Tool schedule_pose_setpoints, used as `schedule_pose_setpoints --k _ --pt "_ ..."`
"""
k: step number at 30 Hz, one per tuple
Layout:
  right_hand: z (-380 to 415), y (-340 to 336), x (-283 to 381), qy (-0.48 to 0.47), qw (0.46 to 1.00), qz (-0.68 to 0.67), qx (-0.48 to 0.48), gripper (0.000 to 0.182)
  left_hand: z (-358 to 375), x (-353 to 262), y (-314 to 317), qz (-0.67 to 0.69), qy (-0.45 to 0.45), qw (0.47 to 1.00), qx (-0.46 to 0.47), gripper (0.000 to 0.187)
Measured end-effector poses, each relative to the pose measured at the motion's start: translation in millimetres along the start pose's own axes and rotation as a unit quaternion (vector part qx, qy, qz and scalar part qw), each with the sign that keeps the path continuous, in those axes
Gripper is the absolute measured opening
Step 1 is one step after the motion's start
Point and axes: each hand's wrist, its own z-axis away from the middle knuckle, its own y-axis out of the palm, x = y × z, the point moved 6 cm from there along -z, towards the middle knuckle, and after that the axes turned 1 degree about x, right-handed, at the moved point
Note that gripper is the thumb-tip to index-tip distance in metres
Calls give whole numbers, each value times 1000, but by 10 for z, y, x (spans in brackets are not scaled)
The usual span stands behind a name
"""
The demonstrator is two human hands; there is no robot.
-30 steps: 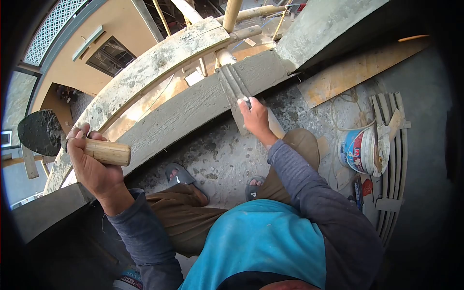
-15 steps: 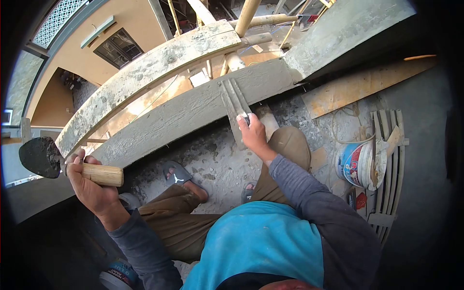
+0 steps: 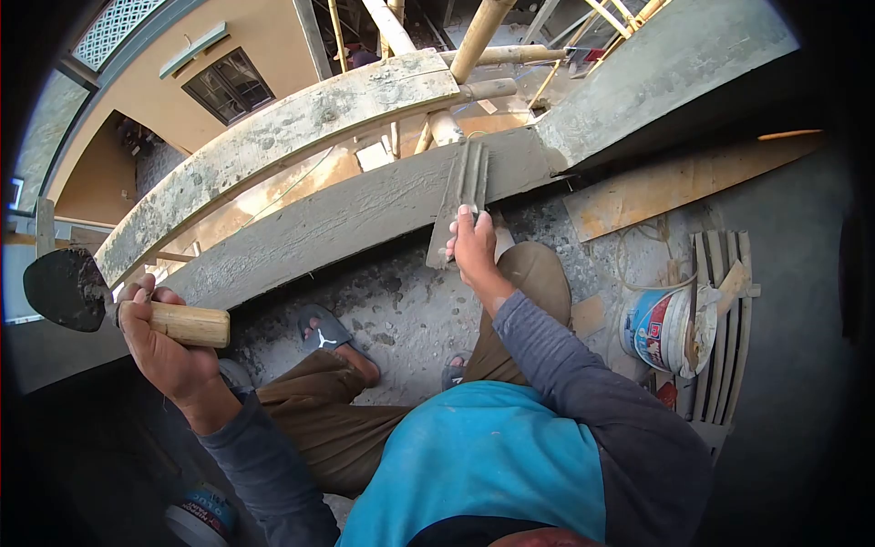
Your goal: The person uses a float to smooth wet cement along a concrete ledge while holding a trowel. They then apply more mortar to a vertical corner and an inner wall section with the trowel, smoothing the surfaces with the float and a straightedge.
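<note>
My left hand (image 3: 162, 342) grips the wooden handle of a trowel (image 3: 68, 290) whose dark blade, loaded with wet mortar, points left, away from the wall. My right hand (image 3: 472, 246) holds a grey ribbed profile tool (image 3: 460, 196) and presses it across the top of a wet cement ledge (image 3: 346, 219). The tool lies tilted, its upper end at the ledge's far edge. My bent legs in brown trousers and grey sandals (image 3: 321, 330) are below the ledge.
A white and blue bucket (image 3: 661, 330) lies on its side at the right beside a ribbed moulding panel (image 3: 729, 319). A wooden board (image 3: 674, 182) rests on the floor. Bamboo scaffold poles (image 3: 483, 32) and a rough concrete beam (image 3: 273, 137) run beyond the ledge.
My right hand has shifted the profile tool a little along the ledge and turned it more upright. My left hand with the trowel has dropped slightly and moved left.
</note>
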Motion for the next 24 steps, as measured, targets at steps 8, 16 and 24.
schedule_pose_setpoints --k 8,16,24 --pt "-808 238 297 -9 942 -319 -101 27 -50 54 155 -8 11 1000 27 14" --pt "-1215 575 551 36 901 -384 -199 28 -21 79 326 -30 21 998 45 15" --pt "-1172 637 555 125 868 -399 -267 27 -141 140 370 -20 12 999 47 15"
